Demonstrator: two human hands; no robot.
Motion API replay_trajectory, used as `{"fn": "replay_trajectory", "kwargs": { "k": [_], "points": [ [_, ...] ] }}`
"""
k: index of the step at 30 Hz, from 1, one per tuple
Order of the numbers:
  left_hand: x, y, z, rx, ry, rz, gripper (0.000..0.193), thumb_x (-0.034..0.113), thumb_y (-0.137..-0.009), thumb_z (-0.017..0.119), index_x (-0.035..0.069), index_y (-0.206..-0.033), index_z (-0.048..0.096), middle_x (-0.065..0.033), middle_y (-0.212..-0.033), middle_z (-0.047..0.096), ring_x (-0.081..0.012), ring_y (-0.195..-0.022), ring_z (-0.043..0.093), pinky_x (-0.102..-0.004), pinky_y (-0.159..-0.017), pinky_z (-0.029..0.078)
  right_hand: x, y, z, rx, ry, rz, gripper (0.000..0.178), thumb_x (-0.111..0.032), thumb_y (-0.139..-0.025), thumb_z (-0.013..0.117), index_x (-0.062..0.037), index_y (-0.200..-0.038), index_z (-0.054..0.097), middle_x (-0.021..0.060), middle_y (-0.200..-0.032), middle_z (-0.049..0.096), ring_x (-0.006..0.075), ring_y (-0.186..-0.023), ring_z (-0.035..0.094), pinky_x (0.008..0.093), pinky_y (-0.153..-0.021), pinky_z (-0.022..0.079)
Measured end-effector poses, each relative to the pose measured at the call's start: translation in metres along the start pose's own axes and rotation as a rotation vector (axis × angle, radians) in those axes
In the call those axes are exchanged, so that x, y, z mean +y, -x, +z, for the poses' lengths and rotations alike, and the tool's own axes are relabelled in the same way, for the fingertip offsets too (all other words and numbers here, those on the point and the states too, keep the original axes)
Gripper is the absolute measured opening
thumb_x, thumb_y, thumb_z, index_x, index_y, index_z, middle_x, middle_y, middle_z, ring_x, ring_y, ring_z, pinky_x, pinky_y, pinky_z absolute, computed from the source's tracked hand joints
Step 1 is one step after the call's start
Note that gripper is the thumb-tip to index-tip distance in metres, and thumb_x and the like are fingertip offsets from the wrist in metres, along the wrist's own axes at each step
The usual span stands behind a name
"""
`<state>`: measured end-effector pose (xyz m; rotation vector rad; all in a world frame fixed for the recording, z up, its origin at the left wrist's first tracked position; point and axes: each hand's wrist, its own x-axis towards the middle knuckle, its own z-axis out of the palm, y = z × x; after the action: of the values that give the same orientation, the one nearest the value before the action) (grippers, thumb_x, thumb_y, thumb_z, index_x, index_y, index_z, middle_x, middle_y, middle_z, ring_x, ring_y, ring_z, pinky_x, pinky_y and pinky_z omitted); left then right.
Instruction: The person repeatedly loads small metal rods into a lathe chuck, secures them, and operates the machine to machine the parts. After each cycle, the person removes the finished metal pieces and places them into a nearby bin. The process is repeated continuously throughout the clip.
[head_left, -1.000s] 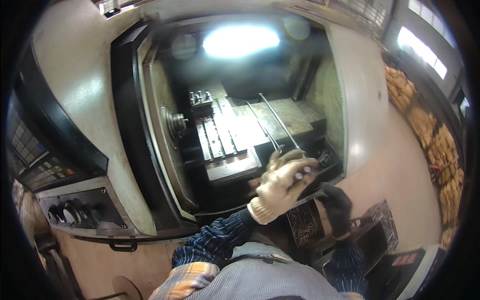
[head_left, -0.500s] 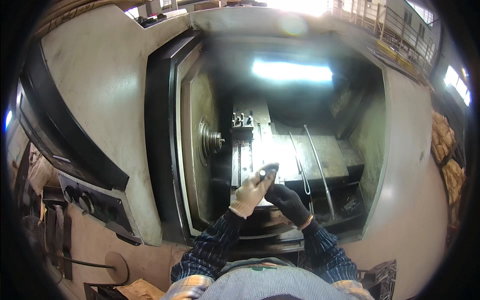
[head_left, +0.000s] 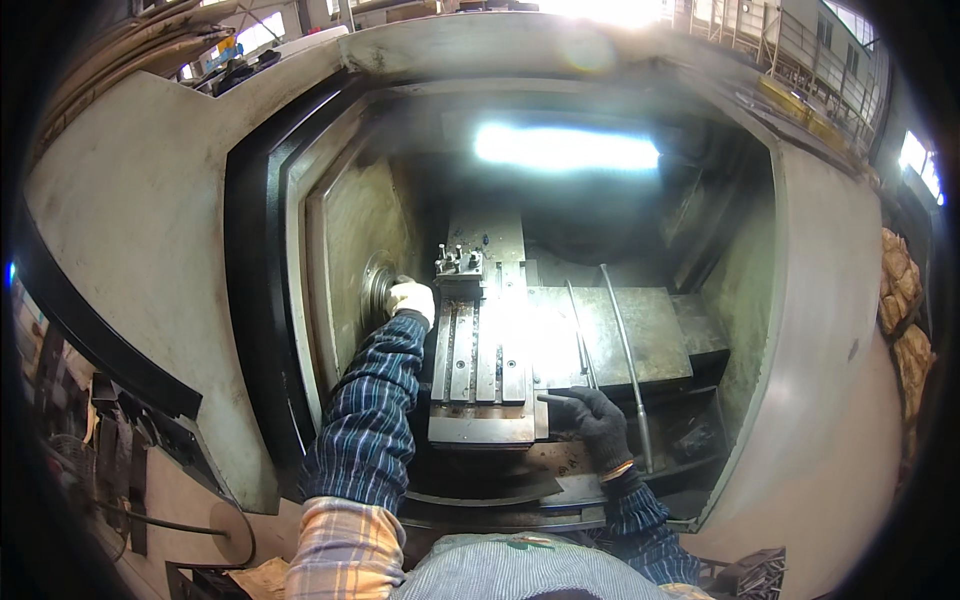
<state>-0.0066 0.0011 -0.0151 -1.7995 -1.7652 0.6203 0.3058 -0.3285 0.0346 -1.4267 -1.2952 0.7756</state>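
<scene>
Left of centre, the left hand (head_left: 410,298) is at the round metal holder (head_left: 377,283); its finger grip I cannot tell. Right of lower centre, the right hand's (head_left: 598,420) fingers pinch a short rod (head_left: 550,398).

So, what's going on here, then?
A person is working inside an open metalworking machine. The pale-gloved left hand is at the round spindle; its grip can't be made out. The dark-gloved right hand holds a short metal rod near the front of the slotted table. To the table's right, two long rods lie across a flat plate.
</scene>
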Motion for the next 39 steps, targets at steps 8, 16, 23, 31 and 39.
{"fn": "replay_trajectory", "kwargs": {
  "k": [8, 16, 23, 31, 39],
  "points": [
    [0.001, 0.084, -0.133, 0.404, 1.081, 0.406, 0.032, 0.021, -0.094, 0.062, 0.01, -0.123, 0.069, -0.0192, -0.109, 0.073, -0.0327, -0.099, 0.071, -0.0449, -0.089, 0.056, 0.028, -0.043, 0.037, 0.085, -0.122, -0.015, 0.028, -0.019, -0.099, 0.07, 0.0001, -0.12, 0.069, 0.0112, -0.104, 0.075, 0.0162, -0.094, 0.069, 0.0299, -0.085, 0.055],
    [-0.12, 0.29, -0.17, 0.723, 2.189, -0.09, 0.036, 0.03, -0.104, 0.06, 0.011, -0.135, 0.061, -0.0065, -0.13, 0.067, -0.0243, -0.114, 0.065, -0.0395, -0.092, 0.055, 0.026, -0.116, 0.136, -0.047, -0.219, -0.09, 0.034, -0.026, -0.101, 0.067, -0.0013, -0.124, 0.068, 0.011, -0.107, 0.075, 0.0178, -0.095, 0.07, 0.0297, -0.086, 0.055],
    [-0.25, 0.445, -0.063, 0.999, 3.007, 0.43, 0.047, 0.042, -0.109, 0.045, 0.012, -0.144, 0.051, -0.0074, -0.134, 0.055, -0.0275, -0.113, 0.058, -0.0534, -0.089, 0.056, 0.0, -0.175, 0.244, 0.018, -0.009, -0.205, 0.035, -0.039, -0.096, 0.071, -0.0182, -0.123, 0.07, 0.0142, -0.102, 0.075, 0.0282, -0.09, 0.071, 0.0363, -0.081, 0.056],
    [-0.307, 0.458, -0.037, 1.077, 1.077, -1.087, 0.038, 0.017, -0.104, 0.062, -0.006, -0.134, 0.061, -0.0125, -0.116, 0.07, -0.0183, -0.089, 0.068, -0.0273, -0.079, 0.053, 0.051, -0.235, 0.246, -0.302, -0.29, -0.053, 0.03, -0.029, -0.092, 0.073, -0.0083, -0.114, 0.067, 0.0083, -0.091, 0.069, 0.0238, -0.078, 0.068, 0.0353, -0.069, 0.057],
    [-0.298, 0.427, -0.036, 1.194, 1.443, -0.902, 0.037, 0.012, -0.106, 0.056, -0.011, -0.135, 0.056, -0.0205, -0.131, 0.065, -0.0265, -0.113, 0.066, -0.0344, -0.099, 0.052, -0.002, -0.206, 0.301, -0.542, -0.831, 0.454, 0.045, -0.036, -0.096, 0.073, -0.0125, -0.131, 0.057, 0.0031, -0.105, 0.067, 0.0138, -0.084, 0.062, 0.033, -0.067, 0.054]
  ]
}}
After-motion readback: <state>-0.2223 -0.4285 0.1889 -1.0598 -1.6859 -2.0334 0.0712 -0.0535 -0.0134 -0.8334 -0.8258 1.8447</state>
